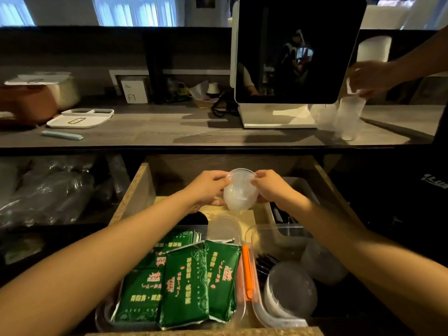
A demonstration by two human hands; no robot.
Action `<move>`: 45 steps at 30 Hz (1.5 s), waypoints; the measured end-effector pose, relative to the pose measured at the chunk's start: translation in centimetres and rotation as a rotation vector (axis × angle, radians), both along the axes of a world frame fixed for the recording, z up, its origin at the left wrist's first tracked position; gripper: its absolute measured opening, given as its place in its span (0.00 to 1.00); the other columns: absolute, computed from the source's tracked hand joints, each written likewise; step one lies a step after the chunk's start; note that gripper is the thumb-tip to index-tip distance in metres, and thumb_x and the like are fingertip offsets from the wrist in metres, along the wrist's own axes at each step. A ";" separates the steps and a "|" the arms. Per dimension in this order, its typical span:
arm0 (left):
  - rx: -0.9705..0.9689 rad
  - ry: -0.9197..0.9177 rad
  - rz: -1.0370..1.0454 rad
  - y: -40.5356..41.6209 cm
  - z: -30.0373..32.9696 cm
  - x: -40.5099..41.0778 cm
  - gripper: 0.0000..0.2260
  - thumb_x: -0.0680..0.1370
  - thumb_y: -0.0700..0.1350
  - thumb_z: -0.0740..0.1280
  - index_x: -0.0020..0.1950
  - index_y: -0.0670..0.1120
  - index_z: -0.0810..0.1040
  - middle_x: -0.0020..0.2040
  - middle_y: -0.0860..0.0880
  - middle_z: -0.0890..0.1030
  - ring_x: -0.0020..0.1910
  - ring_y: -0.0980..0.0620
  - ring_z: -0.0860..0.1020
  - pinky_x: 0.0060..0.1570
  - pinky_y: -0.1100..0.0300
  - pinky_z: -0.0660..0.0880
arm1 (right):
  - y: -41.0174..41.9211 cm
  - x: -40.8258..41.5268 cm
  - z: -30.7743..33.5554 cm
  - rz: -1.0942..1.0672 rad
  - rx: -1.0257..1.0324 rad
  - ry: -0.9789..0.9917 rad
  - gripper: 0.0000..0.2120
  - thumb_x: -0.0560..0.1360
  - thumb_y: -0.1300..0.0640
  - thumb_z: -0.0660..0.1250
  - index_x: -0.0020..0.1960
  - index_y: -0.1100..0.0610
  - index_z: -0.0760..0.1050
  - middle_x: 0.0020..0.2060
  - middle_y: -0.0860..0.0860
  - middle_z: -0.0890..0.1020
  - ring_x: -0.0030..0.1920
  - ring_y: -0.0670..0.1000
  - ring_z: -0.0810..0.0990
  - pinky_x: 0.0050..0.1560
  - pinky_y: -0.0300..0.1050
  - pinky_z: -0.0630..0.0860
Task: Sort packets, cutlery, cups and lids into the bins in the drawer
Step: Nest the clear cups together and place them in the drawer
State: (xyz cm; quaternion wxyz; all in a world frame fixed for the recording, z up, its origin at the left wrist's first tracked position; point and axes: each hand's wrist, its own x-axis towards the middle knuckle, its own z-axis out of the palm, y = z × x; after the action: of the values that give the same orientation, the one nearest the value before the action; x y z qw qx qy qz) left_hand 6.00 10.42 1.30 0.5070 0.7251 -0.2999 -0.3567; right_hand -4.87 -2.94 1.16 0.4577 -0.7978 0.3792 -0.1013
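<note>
At frame centre I had the stack of clear cups point(240, 190) gripped between my left hand point(209, 188) and right hand point(269, 187), fingers curled on either side, above the open drawer point(135, 195); green packets point(184, 284) lay in its lower-left bin.

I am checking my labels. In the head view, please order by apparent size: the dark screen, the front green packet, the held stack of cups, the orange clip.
1. dark screen
2. front green packet, enlarged by nearness
3. stack of cups
4. orange clip
</note>
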 end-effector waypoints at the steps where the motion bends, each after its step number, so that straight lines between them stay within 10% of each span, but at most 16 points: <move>1: 0.022 -0.023 -0.028 -0.7 -0.6 0.3 0.12 0.84 0.45 0.62 0.66 0.46 0.78 0.53 0.43 0.83 0.47 0.48 0.81 0.47 0.52 0.80 | -0.6 0.0 -0.4 -0.006 0.000 0.033 0.13 0.80 0.59 0.61 0.63 0.59 0.75 0.51 0.56 0.79 0.51 0.55 0.80 0.54 0.52 0.81; 7: 0.149 -0.178 -0.209 -3.2 -3.6 0.4 0.11 0.84 0.45 0.62 0.65 0.46 0.78 0.42 0.45 0.79 0.33 0.54 0.75 0.36 0.62 0.72 | -2.5 -1.1 -2.7 0.045 -0.047 0.181 0.13 0.78 0.65 0.59 0.60 0.68 0.74 0.56 0.67 0.79 0.52 0.66 0.81 0.53 0.57 0.79; 11: 0.228 -0.290 -0.306 -3.6 -5.4 -0.1 0.16 0.82 0.44 0.66 0.70 0.47 0.75 0.62 0.42 0.78 0.52 0.48 0.81 0.50 0.58 0.82 | -2.7 -1.9 -3.6 0.138 -0.136 0.293 0.13 0.79 0.62 0.60 0.60 0.66 0.76 0.55 0.64 0.80 0.55 0.64 0.80 0.51 0.52 0.79; 18: 0.186 -0.365 -0.308 -4.4 -5.1 -0.3 0.15 0.82 0.42 0.66 0.68 0.43 0.77 0.59 0.47 0.81 0.52 0.51 0.81 0.46 0.62 0.82 | -2.2 -2.3 -3.5 0.283 -0.350 0.375 0.14 0.80 0.59 0.61 0.62 0.62 0.78 0.56 0.58 0.81 0.55 0.57 0.79 0.53 0.48 0.76; 22: 0.192 -0.302 -0.242 -4.5 -4.4 0.2 0.12 0.84 0.45 0.61 0.64 0.45 0.79 0.54 0.44 0.83 0.47 0.52 0.81 0.47 0.60 0.80 | -2.7 -3.0 -3.1 0.308 -0.431 0.308 0.12 0.78 0.62 0.62 0.58 0.61 0.81 0.51 0.56 0.83 0.43 0.51 0.77 0.34 0.36 0.71; 30: 0.237 -0.259 -0.354 -3.4 -4.7 0.7 0.12 0.81 0.42 0.67 0.65 0.45 0.80 0.55 0.45 0.83 0.52 0.51 0.82 0.49 0.61 0.82 | -2.5 -3.2 -4.4 0.372 -0.503 0.310 0.13 0.78 0.63 0.64 0.60 0.57 0.81 0.56 0.55 0.83 0.56 0.53 0.80 0.57 0.43 0.76; 40: 0.244 -0.269 -0.138 -2.8 -4.0 3.5 0.14 0.85 0.50 0.58 0.55 0.44 0.81 0.45 0.45 0.85 0.41 0.51 0.82 0.47 0.56 0.78 | -1.8 -0.7 -2.9 0.315 -0.292 -0.012 0.10 0.79 0.52 0.65 0.50 0.54 0.84 0.41 0.45 0.82 0.43 0.45 0.79 0.39 0.34 0.72; 45: 0.348 -0.478 -0.164 -2.6 -5.0 5.7 0.15 0.83 0.49 0.61 0.54 0.42 0.84 0.48 0.47 0.84 0.48 0.48 0.83 0.53 0.54 0.79 | -0.8 3.7 -3.9 0.680 -0.399 0.375 0.12 0.76 0.52 0.70 0.56 0.56 0.82 0.50 0.50 0.83 0.47 0.49 0.80 0.48 0.41 0.75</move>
State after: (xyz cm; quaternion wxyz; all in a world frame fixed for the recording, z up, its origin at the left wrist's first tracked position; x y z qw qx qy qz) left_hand 11.71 7.87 -3.75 0.2600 0.8378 -0.4025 -0.2618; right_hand -1.15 -3.77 -2.70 0.2251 -0.9546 0.1445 0.1307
